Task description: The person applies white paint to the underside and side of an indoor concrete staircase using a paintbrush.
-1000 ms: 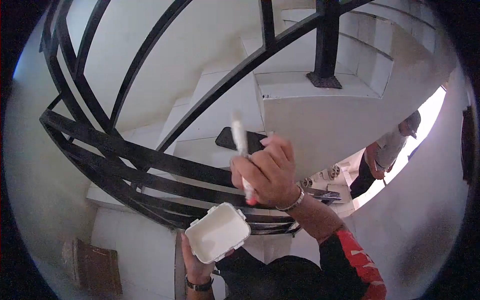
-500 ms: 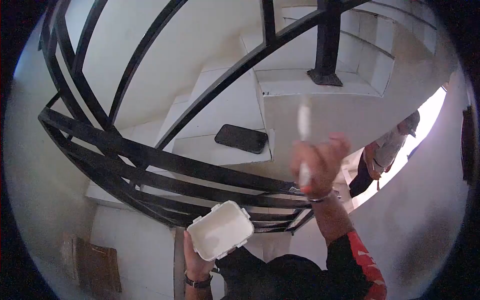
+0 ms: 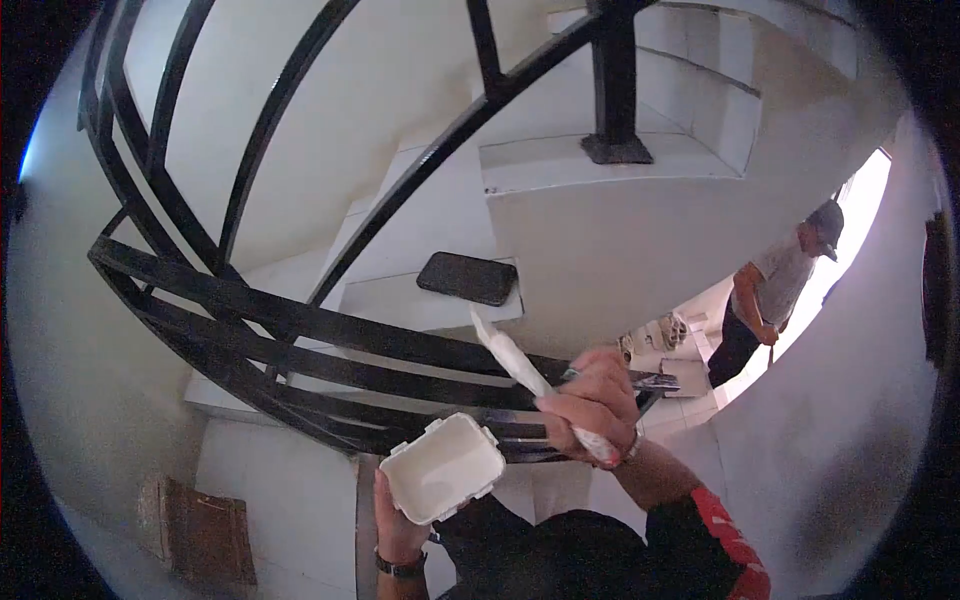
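Observation:
My left hand (image 3: 402, 525) grips a white rectangular plastic tub (image 3: 440, 475) from its left and underside. Small clip tabs stand out along the tub's rim, and its inside is whitish. Closed around the handle of a white-smeared paintbrush (image 3: 513, 360), my right hand (image 3: 597, 405) is right of the tub and higher in view. The brush tip points up and left, across the black metal railing (image 3: 400, 340). Red shows at the handle's lower end, by my wrist.
Beyond the railing, a dark rounded mat-like slab (image 3: 467, 278) lies on a white-tiled step (image 3: 375, 305). A black post (image 3: 615, 90) stands on a higher ledge. At right, a person (image 3: 770, 295) in a cap is by a bright doorway. Brown cardboard (image 3: 205, 530) is at lower left.
My right hand has come down and left, and the brush has swung from upright to slanting left toward the railing. The tub stays in my left hand. The person at right appears more fully.

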`<state>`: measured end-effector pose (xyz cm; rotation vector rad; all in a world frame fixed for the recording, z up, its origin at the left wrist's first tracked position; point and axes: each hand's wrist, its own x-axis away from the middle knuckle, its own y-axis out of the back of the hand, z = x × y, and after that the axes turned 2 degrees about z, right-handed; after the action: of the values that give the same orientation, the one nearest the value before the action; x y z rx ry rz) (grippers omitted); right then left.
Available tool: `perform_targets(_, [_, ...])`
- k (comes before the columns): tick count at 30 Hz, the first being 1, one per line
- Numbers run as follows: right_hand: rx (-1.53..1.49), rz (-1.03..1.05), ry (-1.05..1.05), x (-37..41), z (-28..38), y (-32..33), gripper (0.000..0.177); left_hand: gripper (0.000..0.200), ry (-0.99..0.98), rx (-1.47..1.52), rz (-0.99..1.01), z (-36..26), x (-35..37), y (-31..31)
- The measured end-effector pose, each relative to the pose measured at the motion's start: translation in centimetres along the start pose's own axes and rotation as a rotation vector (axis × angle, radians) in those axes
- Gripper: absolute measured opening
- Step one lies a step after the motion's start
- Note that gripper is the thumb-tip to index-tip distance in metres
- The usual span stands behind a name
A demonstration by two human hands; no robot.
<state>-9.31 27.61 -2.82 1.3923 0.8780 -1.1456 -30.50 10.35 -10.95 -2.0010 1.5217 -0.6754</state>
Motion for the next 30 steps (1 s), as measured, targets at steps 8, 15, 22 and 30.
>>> perform_targets(8, [-0.368, 0.205, -0.554, 3.3, 3.5, 3.5, 0.023, 0.059, 0.055, 0.054, -0.009, 0.5, -1.0, 3.5])
perform_targets(15, [-0.364, 0.387, -0.505, 0.6, 6.7, 4.8, 0.028, 0.057, 0.087, -0.028, -0.068, -1.8, -0.5, 2.1])
perform_targets(22, [-0.439, 0.640, -0.332, -0.5, 7.1, 5.2, 0.039, 0.056, 0.135, -0.079, -0.003, -3.9, 0.6, -0.2])
perform_targets(30, [-0.441, 0.854, -0.154, -1.5, 6.2, 2.1, 0.043, 0.048, 0.086, 0.024, -0.050, -1.7, 1.4, 2.3])
